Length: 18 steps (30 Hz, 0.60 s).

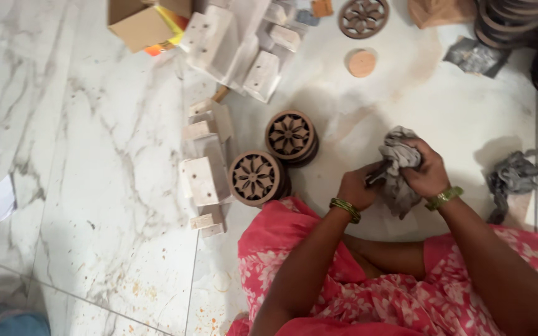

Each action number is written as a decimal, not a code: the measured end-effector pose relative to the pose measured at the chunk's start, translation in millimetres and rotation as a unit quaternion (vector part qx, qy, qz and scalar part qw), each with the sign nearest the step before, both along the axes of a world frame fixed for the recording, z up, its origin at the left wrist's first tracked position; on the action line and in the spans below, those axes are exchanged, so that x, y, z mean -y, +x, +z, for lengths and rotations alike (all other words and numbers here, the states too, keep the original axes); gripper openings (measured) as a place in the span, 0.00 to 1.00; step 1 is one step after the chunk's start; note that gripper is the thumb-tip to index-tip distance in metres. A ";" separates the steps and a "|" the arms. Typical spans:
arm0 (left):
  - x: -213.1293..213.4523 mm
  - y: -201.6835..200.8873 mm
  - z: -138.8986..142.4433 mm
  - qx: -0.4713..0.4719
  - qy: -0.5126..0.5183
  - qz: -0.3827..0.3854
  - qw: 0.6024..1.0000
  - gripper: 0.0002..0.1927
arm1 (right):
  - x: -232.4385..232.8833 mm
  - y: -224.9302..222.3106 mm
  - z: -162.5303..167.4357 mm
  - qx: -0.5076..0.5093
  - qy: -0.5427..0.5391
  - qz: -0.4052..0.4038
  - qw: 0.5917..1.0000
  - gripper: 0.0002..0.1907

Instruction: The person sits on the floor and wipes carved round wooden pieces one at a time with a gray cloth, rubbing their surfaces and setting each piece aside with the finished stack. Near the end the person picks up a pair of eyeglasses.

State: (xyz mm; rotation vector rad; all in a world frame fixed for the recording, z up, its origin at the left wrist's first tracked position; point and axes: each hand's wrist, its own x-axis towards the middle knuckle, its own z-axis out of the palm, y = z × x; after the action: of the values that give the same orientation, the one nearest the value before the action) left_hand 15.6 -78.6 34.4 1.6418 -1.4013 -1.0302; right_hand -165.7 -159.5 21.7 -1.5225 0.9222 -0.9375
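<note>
Both hands clamped: right hand bunches grey rag, left hand pinches small dark piece inside it, above marble floor. Rag probably soft, light; grab anywhere.

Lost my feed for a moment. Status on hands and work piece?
Left hand and right hand both gripping grey cloth, dark piece inside mostly hidden. Carved wooden discs beside left hand, apart.

Grey rag, brown flower-cut wooden discs, white grey-veined marble floor.
</note>
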 end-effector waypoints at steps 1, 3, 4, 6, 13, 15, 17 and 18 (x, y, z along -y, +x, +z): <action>0.9 -1.7 -1.0 -0.015 0.022 -0.004 1.000 0.26 | 1.0 -2.0 2.2 -0.002 -0.035 -0.001 0.999 0.26; 2.7 -2.7 -3.4 -0.072 -0.009 -0.050 0.996 0.33 | 2.1 -6.1 7.1 -0.035 -0.060 -0.013 0.997 0.24; 2.7 -2.7 -4.6 -0.100 -0.024 -0.076 0.992 0.36 | 2.1 -8.1 9.7 -0.052 -0.072 -0.021 0.996 0.24; 3.5 -1.3 -6.7 -0.202 0.006 -0.133 0.970 0.40 | 0.9 -11.9 14.8 -0.006 -0.078 -0.013 0.997 0.25; -6.6 -3.9 -25.3 -0.022 -0.049 -0.119 0.991 0.31 | -16.8 -17.5 22.3 -0.085 -0.214 0.021 0.973 0.31; -14.2 -15.3 -34.0 0.016 -0.048 -0.096 0.994 0.21 | -24.6 -16.7 19.8 -0.186 -0.181 0.013 0.966 0.31; -21.5 -21.4 -40.7 0.048 -0.077 -0.080 0.993 0.16 | -31.9 -15.8 15.6 -0.247 -0.210 -0.004 0.946 0.31; -26.0 -22.9 -42.7 0.060 -0.105 -0.076 0.990 0.16 | -35.1 -15.5 13.0 -0.260 -0.254 -0.016 0.931 0.32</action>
State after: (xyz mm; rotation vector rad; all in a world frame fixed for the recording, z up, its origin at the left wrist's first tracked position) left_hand -7.2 -52.5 -8.2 1.4809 -1.6760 -0.8456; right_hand -181.3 -124.4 34.7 -2.2773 1.1287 -0.8472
